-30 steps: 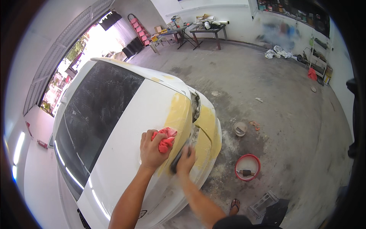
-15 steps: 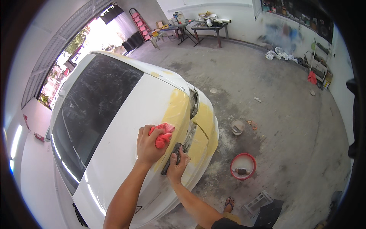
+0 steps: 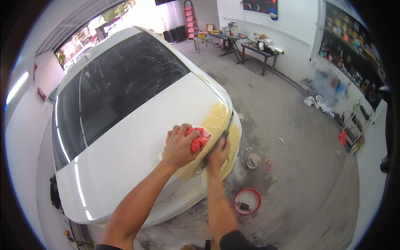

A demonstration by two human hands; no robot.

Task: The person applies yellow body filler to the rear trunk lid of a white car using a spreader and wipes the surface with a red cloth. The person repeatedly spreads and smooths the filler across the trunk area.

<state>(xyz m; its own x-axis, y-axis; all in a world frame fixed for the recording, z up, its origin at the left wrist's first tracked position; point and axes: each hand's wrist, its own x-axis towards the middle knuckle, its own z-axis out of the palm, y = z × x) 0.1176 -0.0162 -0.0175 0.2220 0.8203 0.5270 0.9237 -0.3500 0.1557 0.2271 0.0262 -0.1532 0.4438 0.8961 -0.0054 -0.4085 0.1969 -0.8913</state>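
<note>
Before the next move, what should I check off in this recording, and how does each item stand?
1. Red cloth secure in the left hand: ok, bunched in its grip.
2. Dark block held by the right hand: ok, at the car's edge.
3. Block's underside flat on the surface: cannot tell, hidden and blurred.
4. Yellow patch wholly in view: not ok, the right hand and block cover part.
5. Red-rimmed bucket clear of both hands: ok, on the floor.

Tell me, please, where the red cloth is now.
In the head view, the red cloth is near the middle, in the left hand at the edge of the yellow patch on the car, left of the right hand.
</note>
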